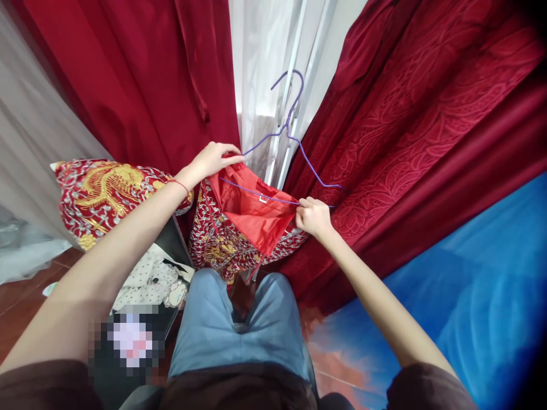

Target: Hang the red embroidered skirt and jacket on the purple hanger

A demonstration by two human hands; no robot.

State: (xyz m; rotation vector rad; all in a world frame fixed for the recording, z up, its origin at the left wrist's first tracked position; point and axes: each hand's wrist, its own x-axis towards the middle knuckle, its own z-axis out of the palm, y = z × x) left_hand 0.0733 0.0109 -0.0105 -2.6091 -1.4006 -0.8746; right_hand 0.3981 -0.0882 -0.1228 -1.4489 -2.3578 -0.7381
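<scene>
Well, my right hand pinches the garment's right edge and my left hand seemingly grips its left, so even tension should stop the hanger snagging.

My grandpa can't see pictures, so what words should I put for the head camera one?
The left hand and right hand hold opposite sides of a patterned garment at its opening, showing the red lining. A purple hanger, hook upward, is at the opening, its lower bar crossing in front of the lining. Red curtains hang behind.
</scene>
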